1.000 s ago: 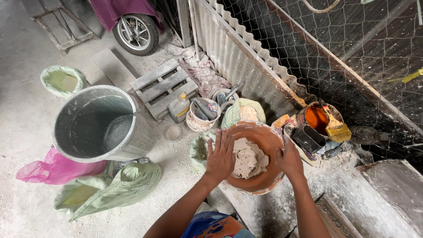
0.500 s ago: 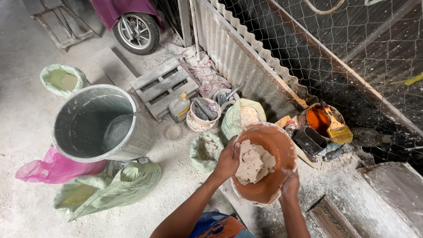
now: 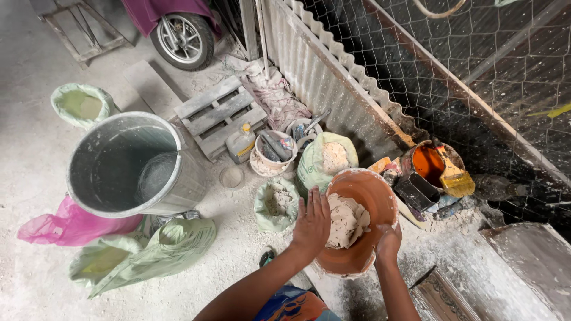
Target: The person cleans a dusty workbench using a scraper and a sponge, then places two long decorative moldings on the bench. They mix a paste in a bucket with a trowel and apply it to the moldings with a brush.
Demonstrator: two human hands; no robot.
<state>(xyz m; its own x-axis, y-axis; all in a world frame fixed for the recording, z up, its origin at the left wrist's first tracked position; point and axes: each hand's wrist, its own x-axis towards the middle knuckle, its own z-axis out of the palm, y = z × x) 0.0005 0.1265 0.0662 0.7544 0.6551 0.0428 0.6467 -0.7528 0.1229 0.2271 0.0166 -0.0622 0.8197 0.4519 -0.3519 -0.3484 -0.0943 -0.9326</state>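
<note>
A terracotta-coloured bowl (image 3: 369, 190) is held up in front of me, tilted, with a lump of pale grey clay-like paste (image 3: 346, 219) inside. My left hand (image 3: 311, 223) lies flat against the bowl's left rim, fingers together and stretched upward. My right hand (image 3: 388, 242) grips the bowl's lower right rim from the outside. Both hands are dusted with pale powder.
A large grey metal bin (image 3: 134, 166) stands at left, with green sacks (image 3: 151, 249) and a pink bag (image 3: 65, 224) by it. Beyond the bowl sit open powder sacks (image 3: 275, 202), small buckets with tools (image 3: 272, 154), an orange paint pot with a brush (image 3: 437, 165), a pallet (image 3: 220, 114), corrugated sheet and wire mesh.
The bowl has come lower and nearer to me, tilting toward the left. My right hand slid from the upper right rim down to the lower right edge; my left hand stayed on the left rim.
</note>
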